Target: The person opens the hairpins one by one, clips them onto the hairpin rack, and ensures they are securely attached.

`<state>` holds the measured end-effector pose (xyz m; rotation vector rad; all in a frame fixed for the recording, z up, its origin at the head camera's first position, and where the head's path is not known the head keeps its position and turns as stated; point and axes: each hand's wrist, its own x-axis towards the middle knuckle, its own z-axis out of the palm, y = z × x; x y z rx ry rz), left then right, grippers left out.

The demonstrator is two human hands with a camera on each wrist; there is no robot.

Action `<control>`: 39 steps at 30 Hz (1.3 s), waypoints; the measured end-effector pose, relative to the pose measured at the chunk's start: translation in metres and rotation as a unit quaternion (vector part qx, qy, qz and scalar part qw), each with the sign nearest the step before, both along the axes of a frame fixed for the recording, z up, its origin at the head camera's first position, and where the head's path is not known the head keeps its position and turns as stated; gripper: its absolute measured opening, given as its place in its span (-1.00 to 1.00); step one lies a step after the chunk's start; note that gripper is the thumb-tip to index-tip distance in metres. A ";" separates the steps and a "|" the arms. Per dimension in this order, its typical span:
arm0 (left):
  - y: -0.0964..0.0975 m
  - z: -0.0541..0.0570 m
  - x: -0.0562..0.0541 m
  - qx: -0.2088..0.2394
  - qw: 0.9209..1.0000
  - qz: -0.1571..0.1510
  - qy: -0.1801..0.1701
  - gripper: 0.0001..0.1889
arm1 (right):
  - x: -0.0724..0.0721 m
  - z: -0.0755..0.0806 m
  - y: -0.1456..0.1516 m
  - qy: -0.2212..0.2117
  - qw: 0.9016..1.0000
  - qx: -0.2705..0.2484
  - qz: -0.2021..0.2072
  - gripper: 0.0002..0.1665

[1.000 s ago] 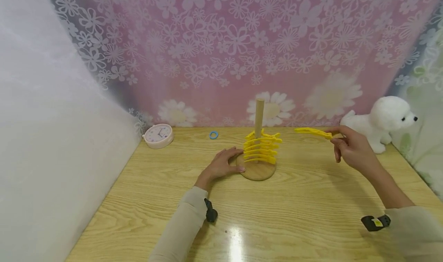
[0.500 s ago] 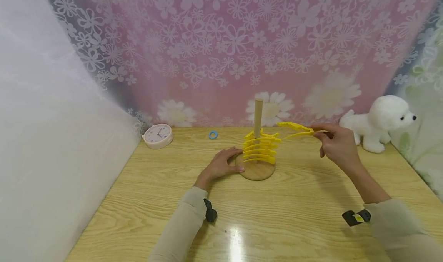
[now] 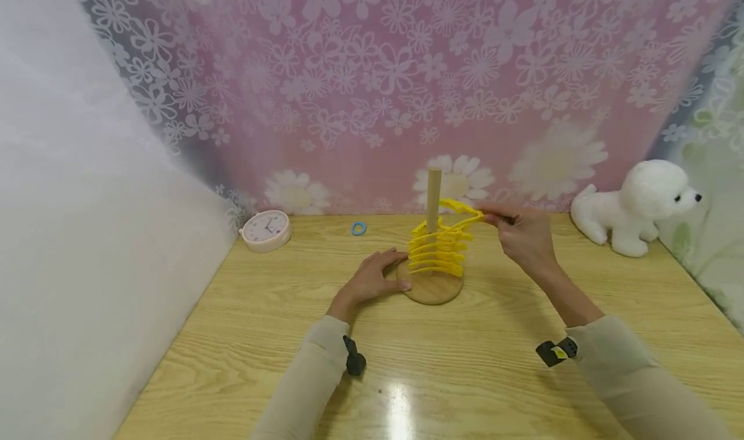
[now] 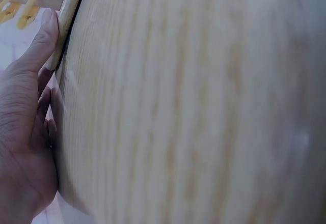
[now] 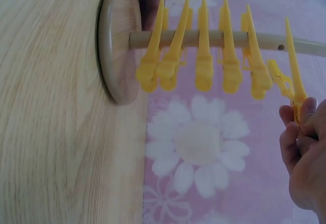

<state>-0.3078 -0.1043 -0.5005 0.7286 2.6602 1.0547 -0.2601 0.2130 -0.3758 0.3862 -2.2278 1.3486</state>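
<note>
A round wooden base (image 3: 433, 293) carries an upright wooden rod (image 3: 434, 191), and several yellow hair clips (image 5: 204, 68) are clamped along the rod's lower part, one above another. My left hand (image 3: 370, 278) holds the left rim of the base between thumb and fingers; part of those fingers is hidden in the left wrist view. My right hand (image 3: 526, 240) pinches another yellow hair clip (image 5: 294, 76) by its end, its jaws spread. That clip is at the rod, just above the clamped ones; I cannot tell whether it touches the rod.
A pink clock (image 3: 266, 230) lies at the back left of the wooden table (image 3: 453, 375). Near the back edge is a blue ring (image 3: 358, 229). A white plush dog (image 3: 639, 204) sits at the back right, before a flowered pink curtain (image 3: 372, 104).
My right hand has moved left with the yellow hair clip, from near the plush dog to the rod, and the clip's jaws have spread. My left hand stays on the base.
</note>
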 end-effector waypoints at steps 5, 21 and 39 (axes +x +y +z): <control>0.000 0.001 -0.001 0.007 1.000 -0.005 0.000 -0.16 | -0.008 -0.003 -0.013 0.047 0.999 0.019 0.011 -0.72; 0.000 0.001 0.000 0.003 1.000 -0.010 0.019 -0.20 | -0.009 -0.010 -0.026 0.030 0.999 0.031 0.028 -0.75; -0.001 0.000 -0.003 -0.005 1.000 -0.011 0.021 -0.18 | -0.007 -0.010 -0.020 -0.044 0.997 0.034 0.054 -0.73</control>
